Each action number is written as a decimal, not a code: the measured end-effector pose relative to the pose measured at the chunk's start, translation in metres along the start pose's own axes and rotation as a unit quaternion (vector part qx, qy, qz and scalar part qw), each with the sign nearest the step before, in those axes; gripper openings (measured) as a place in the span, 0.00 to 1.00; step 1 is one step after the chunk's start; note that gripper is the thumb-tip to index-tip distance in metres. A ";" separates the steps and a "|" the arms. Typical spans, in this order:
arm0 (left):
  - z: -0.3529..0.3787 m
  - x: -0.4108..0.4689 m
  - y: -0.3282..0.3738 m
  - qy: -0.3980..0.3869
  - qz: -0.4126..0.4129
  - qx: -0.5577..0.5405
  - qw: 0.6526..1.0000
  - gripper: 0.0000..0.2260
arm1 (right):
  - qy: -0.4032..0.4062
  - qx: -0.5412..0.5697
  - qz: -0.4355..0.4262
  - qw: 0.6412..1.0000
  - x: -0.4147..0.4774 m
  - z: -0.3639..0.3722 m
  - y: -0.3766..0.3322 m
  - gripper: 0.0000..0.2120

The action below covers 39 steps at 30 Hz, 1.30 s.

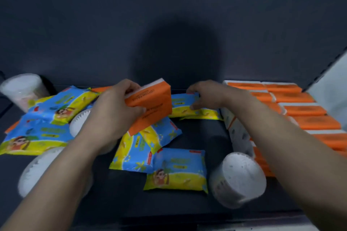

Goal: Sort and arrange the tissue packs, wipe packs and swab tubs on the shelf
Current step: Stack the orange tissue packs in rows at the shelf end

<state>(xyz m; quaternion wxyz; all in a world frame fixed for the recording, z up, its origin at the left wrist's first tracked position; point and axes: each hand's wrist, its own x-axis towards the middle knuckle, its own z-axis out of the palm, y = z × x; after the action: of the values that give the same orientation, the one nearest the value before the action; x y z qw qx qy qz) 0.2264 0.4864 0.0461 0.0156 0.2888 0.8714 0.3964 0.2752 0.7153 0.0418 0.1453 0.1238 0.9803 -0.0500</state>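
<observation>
As left grip clasps, right pinches.

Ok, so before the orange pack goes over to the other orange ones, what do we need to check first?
1. Left hand has a good hold on the orange tissue pack: ok, fingers and thumb wrap round it.
2. Right hand is free to help: not ok, it pinches a wipe pack.
3. Orange stack on the right is tidy: ok, the packs lie in neat rows.
4. There is room on the stack for one more: cannot tell.
5. The way across is open: not ok, the right arm lies between the pack and the stack.
6. Front swab tub stands upright: cannot tell, it is blurred.
</observation>
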 end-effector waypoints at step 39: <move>0.009 0.025 0.009 0.080 -0.038 -0.032 0.996 0.13 | 0.131 0.089 -0.014 0.987 0.015 -0.029 0.023 0.21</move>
<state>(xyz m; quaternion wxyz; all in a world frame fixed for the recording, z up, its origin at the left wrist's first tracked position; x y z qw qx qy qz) 0.2121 0.5098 0.0510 -0.0294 0.2222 0.8671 0.4449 0.2591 0.7445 0.0637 0.0033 0.1275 0.9843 -0.1223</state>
